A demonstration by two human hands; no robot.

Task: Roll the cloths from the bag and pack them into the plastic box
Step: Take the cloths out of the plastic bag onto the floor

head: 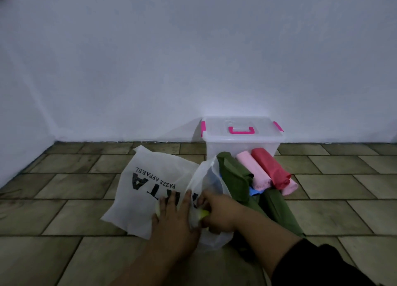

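A pale wall [193, 49] is filling the far half of the view, meeting a floor [322, 210] of rectangular, matte olive-brown tiles with dark joints. Bare floor is lying open to the left and right of the work. A clear plastic box [241, 142], rectangular, with its lid on and pink latches and handle, is standing against the wall, far right of centre. A white bag [150, 191], thin, soft and printed with black letters, is lying flat on the floor to the near left of the box, its mouth turned right. Rolled cloths are leaning just in front of the box: green [233, 176], pink [255, 171] and red [271, 167], with a blue scrap [255, 192] below. The left hand [174, 219] is pressing flat, fingers spread, on the bag. The right hand [219, 210], touching it, is curling closed around a yellowish cloth [203, 213] at the bag's mouth.
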